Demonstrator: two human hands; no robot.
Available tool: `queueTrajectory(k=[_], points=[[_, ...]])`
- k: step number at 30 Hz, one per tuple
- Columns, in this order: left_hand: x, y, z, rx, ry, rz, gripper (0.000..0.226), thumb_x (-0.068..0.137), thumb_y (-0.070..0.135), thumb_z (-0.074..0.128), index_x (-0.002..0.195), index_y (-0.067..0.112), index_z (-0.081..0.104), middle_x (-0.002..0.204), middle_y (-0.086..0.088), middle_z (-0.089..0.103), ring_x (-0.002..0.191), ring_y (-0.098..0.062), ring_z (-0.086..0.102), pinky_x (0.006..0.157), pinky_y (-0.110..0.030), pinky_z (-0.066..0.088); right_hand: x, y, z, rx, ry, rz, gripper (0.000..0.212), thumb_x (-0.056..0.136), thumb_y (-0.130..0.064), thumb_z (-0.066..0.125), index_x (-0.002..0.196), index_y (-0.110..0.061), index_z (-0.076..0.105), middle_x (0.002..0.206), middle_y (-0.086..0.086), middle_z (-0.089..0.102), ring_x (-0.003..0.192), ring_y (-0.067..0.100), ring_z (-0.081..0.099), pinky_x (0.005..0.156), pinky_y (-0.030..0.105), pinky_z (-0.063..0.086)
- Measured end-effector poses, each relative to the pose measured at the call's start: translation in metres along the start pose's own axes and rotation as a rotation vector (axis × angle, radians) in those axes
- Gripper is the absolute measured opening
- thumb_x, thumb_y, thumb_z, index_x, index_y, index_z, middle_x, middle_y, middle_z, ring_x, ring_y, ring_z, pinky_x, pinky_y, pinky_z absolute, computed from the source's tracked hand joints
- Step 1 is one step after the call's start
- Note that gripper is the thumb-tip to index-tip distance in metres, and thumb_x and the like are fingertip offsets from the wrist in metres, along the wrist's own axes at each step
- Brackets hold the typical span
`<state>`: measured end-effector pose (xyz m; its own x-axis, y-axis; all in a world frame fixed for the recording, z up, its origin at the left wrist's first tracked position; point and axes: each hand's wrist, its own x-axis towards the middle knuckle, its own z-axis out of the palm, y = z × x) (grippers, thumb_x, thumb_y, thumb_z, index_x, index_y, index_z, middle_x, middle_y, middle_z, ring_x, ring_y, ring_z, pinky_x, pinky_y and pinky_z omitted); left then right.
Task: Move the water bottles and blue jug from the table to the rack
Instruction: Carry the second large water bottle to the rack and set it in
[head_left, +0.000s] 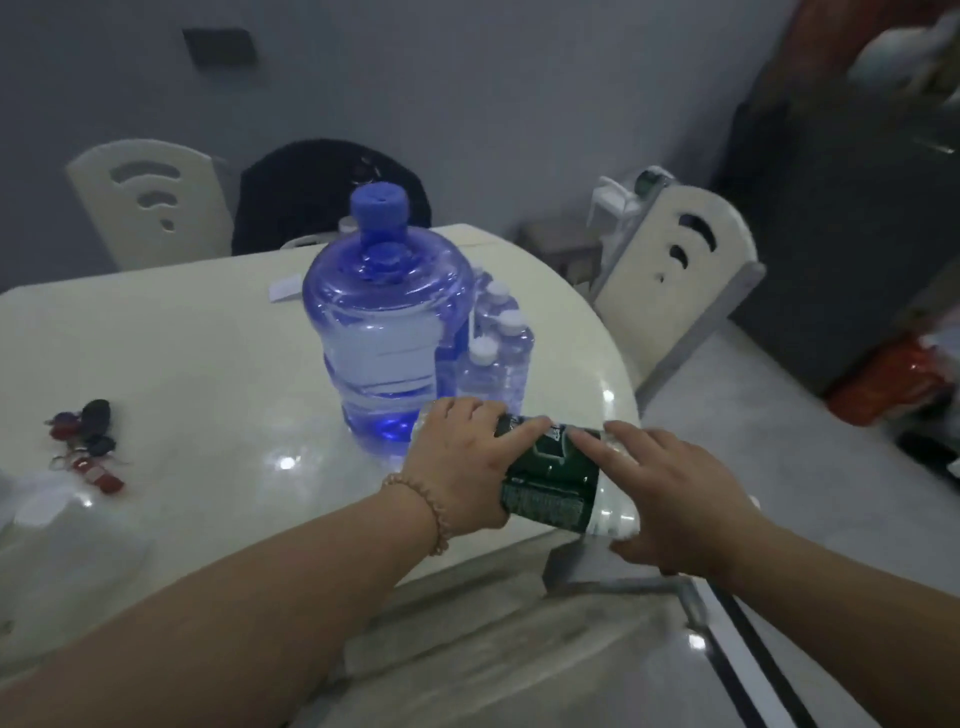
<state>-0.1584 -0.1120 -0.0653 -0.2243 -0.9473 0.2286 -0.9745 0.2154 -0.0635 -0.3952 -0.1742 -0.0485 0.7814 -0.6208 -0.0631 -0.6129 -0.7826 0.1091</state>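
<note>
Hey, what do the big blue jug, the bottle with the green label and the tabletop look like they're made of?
Blue jug: translucent blue-tinted plastic, glossy; you see through its ribbed walls. Green-label bottle: clear thin plastic, probably, with a printed film label. Tabletop: cream, polished, mirroring lamp spots; stone or lacquer, cannot tell.

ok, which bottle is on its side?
The green-labelled bottle at the table's near edge; the white-capped bottles beside the blue jug stand upright.
</note>
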Motion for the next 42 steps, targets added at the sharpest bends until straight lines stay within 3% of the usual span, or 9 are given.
queueTrajectory(k=[4,10,15,23,29,32,36,42], points=[[0.073,0.090,-0.018,0.051,0.015,0.096,0.091,0.057,0.051,0.073,0.134,0.035,0.025,0.117,-0.012,0.052,0.107,-0.033,0.046,0.100,-0.050,0.032,-0.073,0.083,-0.009,-0.034,0.042,0.097,0.120,0.058,-0.063,0.070,0.148,-0.037,-0.005,0.140,0.007,0.041,0.114,0.028,0.049,0.085,0.040,0.049],[0.176,0.236,-0.021,0.066,0.023,0.158,0.097,0.057,0.064,0.069,0.135,0.041,0.017,0.119,-0.008,0.051,0.105,-0.029,0.047,0.093,-0.049,0.038,-0.180,0.216,-0.008,-0.042,0.087,0.183,0.113,0.065,-0.059,0.066,0.145,-0.039,-0.011,0.144,0.009,0.034,0.118,0.029,0.044,0.091,0.042,0.047],[0.245,0.300,-0.027,0.093,0.049,0.230,0.099,0.062,0.064,0.068,0.139,0.042,0.009,0.126,-0.007,0.046,0.110,-0.027,0.044,0.097,-0.047,0.035,-0.219,0.291,-0.009,-0.038,0.100,0.250,0.124,0.063,-0.059,0.071,0.141,-0.041,-0.025,0.147,0.009,0.031,0.119,0.030,0.044,0.092,0.041,0.047],[0.370,0.329,-0.006,0.157,0.047,0.363,0.095,0.065,0.058,0.070,0.138,0.039,0.011,0.130,-0.010,0.044,0.116,-0.029,0.041,0.101,-0.047,0.033,-0.202,0.394,0.015,0.026,0.117,0.358,0.130,0.060,-0.060,0.073,0.139,-0.041,-0.028,0.146,0.009,0.033,0.119,0.030,0.044,0.090,0.041,0.047],[0.500,0.335,0.045,0.130,-0.001,0.408,0.097,0.059,0.053,0.075,0.136,0.039,0.018,0.123,-0.011,0.047,0.109,-0.030,0.045,0.095,-0.047,0.035,-0.151,0.506,0.038,0.036,0.054,0.420,0.122,0.064,-0.062,0.068,0.143,-0.039,-0.023,0.149,0.006,0.030,0.123,0.026,0.042,0.091,0.037,0.045],[0.576,0.331,0.062,0.122,-0.012,0.441,0.096,0.060,0.055,0.073,0.137,0.038,0.019,0.121,-0.010,0.047,0.108,-0.029,0.045,0.094,-0.047,0.037,-0.119,0.567,0.043,0.037,0.039,0.444,0.122,0.065,-0.066,0.065,0.140,-0.039,-0.028,0.151,0.005,0.027,0.124,0.025,0.041,0.090,0.035,0.044],[0.660,0.326,0.073,0.124,-0.014,0.473,0.094,0.063,0.055,0.072,0.138,0.038,0.018,0.123,-0.009,0.045,0.110,-0.028,0.043,0.096,-0.047,0.037,-0.081,0.637,0.041,0.047,0.030,0.465,0.124,0.061,-0.066,0.067,0.138,-0.039,-0.026,0.149,0.007,0.033,0.123,0.026,0.046,0.088,0.036,0.047],[0.782,0.306,0.114,0.142,-0.063,0.401,0.094,0.066,0.055,0.070,0.138,0.040,0.011,0.132,-0.009,0.041,0.118,-0.029,0.039,0.101,-0.048,0.033,0.003,0.758,0.063,0.079,0.047,0.398,0.122,0.064,-0.067,0.061,0.131,-0.045,-0.038,0.154,0.002,0.021,0.128,0.023,0.037,0.093,0.035,0.044]])
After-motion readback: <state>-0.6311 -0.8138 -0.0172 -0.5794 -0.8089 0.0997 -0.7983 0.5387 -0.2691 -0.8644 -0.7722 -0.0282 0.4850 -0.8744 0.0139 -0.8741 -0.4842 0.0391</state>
